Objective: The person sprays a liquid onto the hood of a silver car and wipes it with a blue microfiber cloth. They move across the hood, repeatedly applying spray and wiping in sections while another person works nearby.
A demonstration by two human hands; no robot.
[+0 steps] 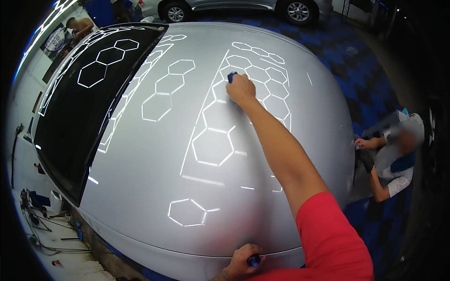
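Observation:
A silver car hood [136,182] spreads out in front of me, shiny with reflections of hexagonal lights. My right arm, in a red sleeve, stretches far across it. At its end my right hand [242,89] grips a small dark blue applicator block [232,76] against the paint; the block's underside is hidden. By the near edge of the hood, my left hand [245,258] is wrapped around a small dark blue bottle [253,261], its end facing up toward me.
The dark windshield [89,98] lies to the left. At the right, a co-worker [398,154] with a dark glove leans by the car's front. Another person [80,25] stands far left. A second silver car [225,5] is parked behind. Cables and tools [40,220] lie lower left.

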